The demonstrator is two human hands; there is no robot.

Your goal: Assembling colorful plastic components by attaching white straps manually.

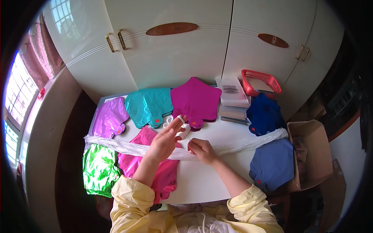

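Observation:
My left hand (165, 140) is raised over the middle of the table, its fingers stretched out and partly apart, with a white band round a fingertip. Close by on the right, my right hand (203, 150) is closed in a pinch on what looks like a thin white string (189, 136). Under both hands a long bundle of white strings (241, 145) lies across the table. Just beyond my fingers is a small white object (182, 132), partly hidden by the left hand. Flat pink foil balloons (134, 163) lie beneath my left forearm.
Stacks of flat foil balloons lie around: purple (110, 116), teal (147, 105), magenta star (196, 99), green (99, 169), dark blue (264, 112), greyish blue (274, 163). At the back right stand clear-wrapped cards (233, 93) and a red basket (248, 90); a cardboard box (320, 155) is beside the table (210, 182).

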